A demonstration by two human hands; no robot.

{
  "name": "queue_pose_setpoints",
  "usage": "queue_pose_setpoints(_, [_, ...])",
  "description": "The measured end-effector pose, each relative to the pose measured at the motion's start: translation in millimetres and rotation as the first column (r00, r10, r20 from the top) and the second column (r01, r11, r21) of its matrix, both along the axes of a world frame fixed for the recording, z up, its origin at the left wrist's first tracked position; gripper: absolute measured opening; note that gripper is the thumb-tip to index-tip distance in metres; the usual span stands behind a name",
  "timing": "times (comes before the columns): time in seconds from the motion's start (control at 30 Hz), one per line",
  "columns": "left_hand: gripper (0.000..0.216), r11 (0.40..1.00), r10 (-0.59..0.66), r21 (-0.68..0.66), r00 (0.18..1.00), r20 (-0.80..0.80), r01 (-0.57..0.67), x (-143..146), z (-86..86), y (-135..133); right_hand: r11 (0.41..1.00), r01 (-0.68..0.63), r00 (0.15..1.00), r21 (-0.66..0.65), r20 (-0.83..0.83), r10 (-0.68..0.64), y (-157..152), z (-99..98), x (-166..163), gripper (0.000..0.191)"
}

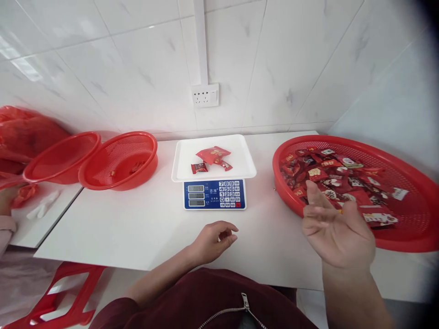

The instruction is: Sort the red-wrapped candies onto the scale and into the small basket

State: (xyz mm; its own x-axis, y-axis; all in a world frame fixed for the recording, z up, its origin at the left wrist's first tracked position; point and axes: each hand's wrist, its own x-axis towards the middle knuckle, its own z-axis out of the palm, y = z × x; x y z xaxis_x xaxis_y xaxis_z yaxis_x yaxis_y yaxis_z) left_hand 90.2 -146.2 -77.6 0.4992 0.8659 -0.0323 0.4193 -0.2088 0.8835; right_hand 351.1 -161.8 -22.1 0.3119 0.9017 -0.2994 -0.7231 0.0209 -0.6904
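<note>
My left hand (216, 241) hovers over the white table just in front of the blue-fronted digital scale (215, 194). Its fingers are loosely bent, with a gap to the thumb and nothing in them. My right hand (338, 228) is turned palm up over the near rim of a large red basket (411, 240). Its fingers are partly bent, the thumb stands apart, and no object shows in it. Small red wrapped snack packets (329, 163) lie heaped in that basket. On the scale's white tray (181, 171) rest a larger red packet (213, 154) and two small packets (199, 168).
Two red colanders (118, 183) stand at the left; the right one holds a few small packets. Beyond them are a red plastic bag (27, 132), white gloves (44, 204) and another person's arm (6, 205). A red stool (73, 292) stands below. The tiled wall carries a socket (206, 95).
</note>
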Motion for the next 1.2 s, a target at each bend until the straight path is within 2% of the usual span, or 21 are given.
queue_pose_setpoints(0.07, [0.017,0.997,0.017,0.078,0.999,-0.028,-0.015,-6,3.5,6,0.998,-0.058,0.997,-0.036,0.047,0.06,-1,-9.1,-8,0.052])
queue_pose_setpoints(0.13, [0.017,0.978,0.073,0.201,0.995,-0.068,-0.058,-14,10.2,18,0.976,-0.194,0.966,-0.103,0.153,0.208,-1,-24.6,-21,0.04])
queue_pose_setpoints(0.2, [0.018,0.933,0.172,0.336,0.98,-0.098,-0.13,-23,18.8,37,0.919,-0.352,0.883,-0.177,0.264,0.389,-1,-42.6,-37,0.031])
queue_pose_setpoints(0.27, [0.019,0.854,0.289,0.481,0.95,-0.12,-0.199,-31,27.9,59,0.853,-0.47,0.784,-0.228,0.336,0.522,-1,-59.5,-52,0.024])
queue_pose_setpoints(0.33, [0.023,0.756,0.405,0.615,0.899,-0.168,-0.225,-38,35.9,80,0.807,-0.533,0.705,-0.254,0.395,0.589,-2,-72.9,-61,0.018])
queue_pose_setpoints(0.4, [0.028,0.689,0.515,0.691,0.819,-0.254,-0.219,-44,41.9,97,0.781,-0.566,0.647,-0.263,0.445,0.619,-2,-81.8,-66,0.014])
queue_pose_setpoints(0.5, [0.032,0.699,0.599,0.682,0.696,-0.397,-0.213,-48,47.3,112,0.758,-0.596,0.603,-0.264,0.478,0.639,-2,-88.3,-65,0.013])
queue_pose_setpoints(0.6, [0.031,0.734,0.58,0.651,0.678,-0.452,-0.194,-45,50.2,115,0.758,-0.599,0.61,-0.259,0.465,0.641,0,-91.4,-61,0.014])
queue_pose_setpoints(0.9, [0.032,0.789,0.435,0.602,0.805,-0.403,-0.125,-25,53.5,116,0.752,-0.608,0.602,-0.254,0.471,0.645,2,-97.4,-58,0.019])
queue_pose_setpoints(0.97, [0.029,0.774,0.418,0.62,0.841,-0.345,-0.131,-26,50.9,116,0.753,-0.607,0.597,-0.253,0.481,0.642,2,-97.1,-57,0.018])
queue_pose_setpoints(1.07, [0.02,0.697,0.399,0.692,0.903,-0.157,-0.188,-28,41.9,106,0.757,-0.602,0.59,-0.254,0.497,0.636,2,-96.3,-58,0.017])
queue_pose_setpoints(1.13, [0.018,0.67,0.314,0.719,0.948,-0.045,-0.188,-27,31.8,88,0.764,-0.589,0.584,-0.263,0.515,0.627,1,-96.4,-61,0.017])
queue_pose_setpoints(1.2, [0.017,0.687,0.162,0.721,0.986,-0.033,-0.089,-22,18.9,65,0.776,-0.562,0.564,-0.286,0.554,0.613,0,-97.3,-66,0.017])
